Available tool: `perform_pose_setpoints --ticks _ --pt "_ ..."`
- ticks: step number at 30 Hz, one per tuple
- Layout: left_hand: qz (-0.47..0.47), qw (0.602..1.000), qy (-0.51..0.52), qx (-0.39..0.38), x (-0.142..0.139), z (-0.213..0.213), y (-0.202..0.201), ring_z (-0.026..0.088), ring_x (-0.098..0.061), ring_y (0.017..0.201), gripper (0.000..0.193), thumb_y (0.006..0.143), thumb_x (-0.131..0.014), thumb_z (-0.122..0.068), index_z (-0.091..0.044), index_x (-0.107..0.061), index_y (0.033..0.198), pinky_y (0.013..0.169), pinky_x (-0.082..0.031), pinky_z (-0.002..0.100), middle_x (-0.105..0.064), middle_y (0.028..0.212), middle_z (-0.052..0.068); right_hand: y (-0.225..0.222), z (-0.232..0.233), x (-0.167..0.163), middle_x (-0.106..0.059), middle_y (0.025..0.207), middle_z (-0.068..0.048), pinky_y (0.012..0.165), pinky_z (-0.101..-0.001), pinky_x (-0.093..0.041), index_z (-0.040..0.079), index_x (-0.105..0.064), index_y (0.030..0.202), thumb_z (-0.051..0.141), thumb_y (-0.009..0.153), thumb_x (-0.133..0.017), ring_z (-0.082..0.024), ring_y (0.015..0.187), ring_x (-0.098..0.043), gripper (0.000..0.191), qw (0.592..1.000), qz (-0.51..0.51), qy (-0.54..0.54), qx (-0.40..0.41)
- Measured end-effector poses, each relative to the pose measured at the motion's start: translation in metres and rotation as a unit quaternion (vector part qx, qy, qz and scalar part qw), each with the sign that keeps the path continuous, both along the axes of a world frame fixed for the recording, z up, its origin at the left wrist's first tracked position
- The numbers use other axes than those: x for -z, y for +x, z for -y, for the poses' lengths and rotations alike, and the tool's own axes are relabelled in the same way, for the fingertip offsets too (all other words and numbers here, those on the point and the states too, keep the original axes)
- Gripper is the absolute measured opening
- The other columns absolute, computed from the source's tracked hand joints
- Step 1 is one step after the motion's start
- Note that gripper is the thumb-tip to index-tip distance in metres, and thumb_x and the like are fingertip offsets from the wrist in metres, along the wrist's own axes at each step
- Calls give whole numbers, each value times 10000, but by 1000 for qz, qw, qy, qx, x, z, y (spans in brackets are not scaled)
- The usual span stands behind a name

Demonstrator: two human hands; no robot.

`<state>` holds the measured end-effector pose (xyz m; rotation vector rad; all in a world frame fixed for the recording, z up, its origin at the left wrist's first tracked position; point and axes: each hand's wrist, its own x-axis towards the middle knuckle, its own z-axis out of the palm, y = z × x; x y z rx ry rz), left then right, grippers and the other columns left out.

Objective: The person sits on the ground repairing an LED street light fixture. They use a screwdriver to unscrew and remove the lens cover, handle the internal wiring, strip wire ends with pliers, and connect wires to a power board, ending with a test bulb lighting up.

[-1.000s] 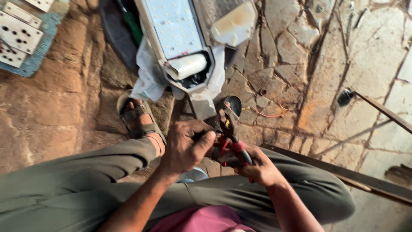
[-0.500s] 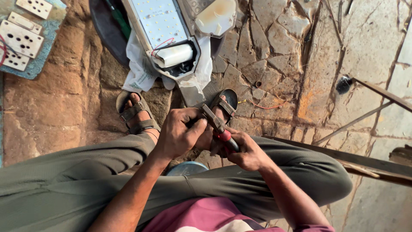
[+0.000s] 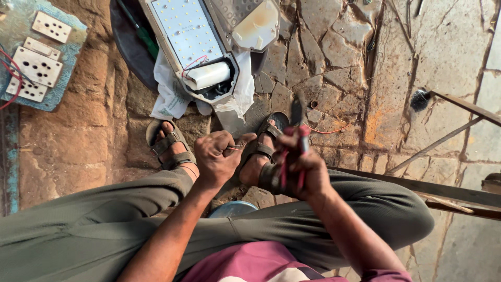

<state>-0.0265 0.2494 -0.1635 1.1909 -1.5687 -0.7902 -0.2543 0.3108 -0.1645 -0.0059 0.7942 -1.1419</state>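
The right hand [image 3: 305, 169] grips red-handled metal pliers [image 3: 297, 138]; the left hand [image 3: 219, 156], fisted, pinches a thin red wire [image 3: 235, 148]. The opened grey LED lamp housing [image 3: 195, 44] lies unassembled on the stone floor [image 3: 78, 136].

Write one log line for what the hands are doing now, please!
left hand: pinching thin wire | right hand: gripping red-handled pliers | ahead: open lamp on stone floor

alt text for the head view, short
Seated person's right hand grips red-handled pliers while the left hand pinches a thin wire, above sandalled feet on a stone floor. An opened LED lamp lies ahead.
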Motion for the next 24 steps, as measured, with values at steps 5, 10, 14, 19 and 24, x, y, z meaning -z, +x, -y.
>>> perform_pose_setpoints --ticks 5,10,14,19,24 --pt "-7 999 48 2 -8 -3 -3 151 -443 476 519 831 -902 -170 -57 -436 633 473 -346 338 -432 557 35 -11 12 0 -703 999 -160 865 -320 -579 -53 -637 1285 -73 583 -483 -246 922 -687 719 956 -290 18 -34" --pt "-39 997 51 49 -22 -3 5 154 -539 604 347 890 -778 -238 -41 -514 783 571 -433 336 -506 671 54 -1 3 27 -653 1018 -106 775 -281 -494 -15 -681 1370 -80 703 -522 -173 848 -590 689 942 -315 56 -99" --pt "-103 988 80 84 -21 -4 14 162 -531 662 225 946 -615 -231 -13 -601 888 620 -429 325 -540 755 75 11 7 63 -692 1035 -139 713 -314 -512 19 -689 1285 -43 761 -517 -187 828 -627 556 930 -294 151 -162" --pt "-235 955 145 106 -9 -8 15 92 -540 760 229 1041 -524 -158 10 -675 1080 702 -446 245 -607 832 27 21 -1 101 -728 1043 -100 705 -295 -551 12 -708 1231 -14 799 -510 -152 843 -672 476 919 -290 174 -205" --pt "-290 929 205 101 1 -13 16 57 -543 766 169 1055 -569 -108 11 -650 1146 700 -446 204 -610 840 1 22 -5 126 -737 999 -135 614 -317 -516 -25 -753 1154 12 805 -579 -166 722 -616 393 892 -354 139 -244"
